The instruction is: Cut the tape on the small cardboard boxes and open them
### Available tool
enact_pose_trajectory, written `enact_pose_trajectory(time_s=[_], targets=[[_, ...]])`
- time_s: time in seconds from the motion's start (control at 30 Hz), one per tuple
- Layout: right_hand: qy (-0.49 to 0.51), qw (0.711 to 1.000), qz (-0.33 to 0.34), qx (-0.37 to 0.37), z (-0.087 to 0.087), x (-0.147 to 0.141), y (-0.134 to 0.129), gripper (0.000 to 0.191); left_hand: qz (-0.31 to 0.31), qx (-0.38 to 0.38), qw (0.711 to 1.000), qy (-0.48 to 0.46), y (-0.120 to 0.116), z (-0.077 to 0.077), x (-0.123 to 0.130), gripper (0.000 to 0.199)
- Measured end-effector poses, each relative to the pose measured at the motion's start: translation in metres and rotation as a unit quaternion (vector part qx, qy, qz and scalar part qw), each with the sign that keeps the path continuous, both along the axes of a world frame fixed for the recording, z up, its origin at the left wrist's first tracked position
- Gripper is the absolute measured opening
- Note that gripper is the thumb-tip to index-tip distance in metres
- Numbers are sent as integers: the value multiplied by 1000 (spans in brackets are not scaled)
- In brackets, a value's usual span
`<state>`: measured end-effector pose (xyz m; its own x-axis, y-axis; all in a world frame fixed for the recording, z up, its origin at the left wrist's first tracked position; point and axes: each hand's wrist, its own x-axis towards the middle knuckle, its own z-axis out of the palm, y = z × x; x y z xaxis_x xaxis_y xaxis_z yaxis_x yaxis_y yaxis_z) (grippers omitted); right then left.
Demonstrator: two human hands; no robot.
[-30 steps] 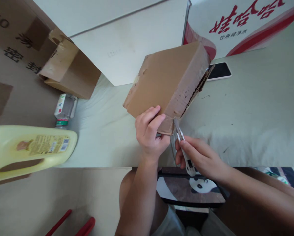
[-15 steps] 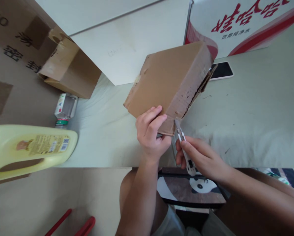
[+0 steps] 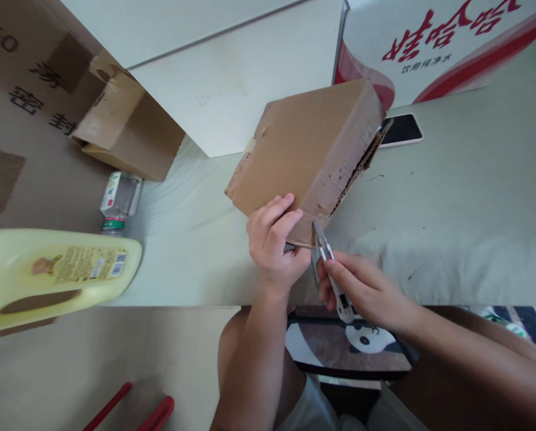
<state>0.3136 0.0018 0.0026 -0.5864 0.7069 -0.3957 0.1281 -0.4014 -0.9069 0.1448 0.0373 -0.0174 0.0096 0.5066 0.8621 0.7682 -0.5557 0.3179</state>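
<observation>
A brown cardboard box (image 3: pixel 299 143) stands tilted over the cloth-covered surface, with one ragged, cut edge along its right side. My left hand (image 3: pixel 274 239) grips its near corner, fingers on the broad face and thumb underneath. In my right hand (image 3: pixel 362 284) is a white utility knife (image 3: pixel 337 287), held between thumb and fingers with the blade out. The blade tip touches or nearly touches the box's taped end, just right of my left fingertips. Whether it has gone into the cardboard I cannot tell.
Behind the box are a white carton (image 3: pixel 232 90), a red-and-white printed carton (image 3: pixel 429 54) and a phone (image 3: pixel 401 130). To the left stand a small open cardboard box (image 3: pixel 133 131), a clear bottle (image 3: pixel 119 200) and a yellow jug (image 3: pixel 70 263). The surface's front edge (image 3: pixel 182 305) runs above my lap.
The knife and my right hand have shifted slightly left, bringing the blade tip along the box's end towards my left fingers. My left hand and the box have hardly moved.
</observation>
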Motion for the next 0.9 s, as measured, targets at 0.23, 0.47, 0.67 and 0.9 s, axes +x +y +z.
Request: enact_pose_trajectory(time_s=[0.23, 0.47, 0.67, 0.9], targets=[[-6, 1000, -2, 1, 2, 1, 1, 47, 7, -7, 1000, 10, -1, 1, 0, 41], [-12, 1000, -7, 13, 2, 2, 3, 47, -3, 2, 1000, 0, 1, 1, 0, 40], [-12, 1000, -21, 14, 1, 4, 3, 46, 6, -7, 1000, 7, -1, 2, -1, 39], [-16, 999, -26, 15, 0, 3, 3, 45, 4, -3, 1000, 7, -1, 2, -1, 40]])
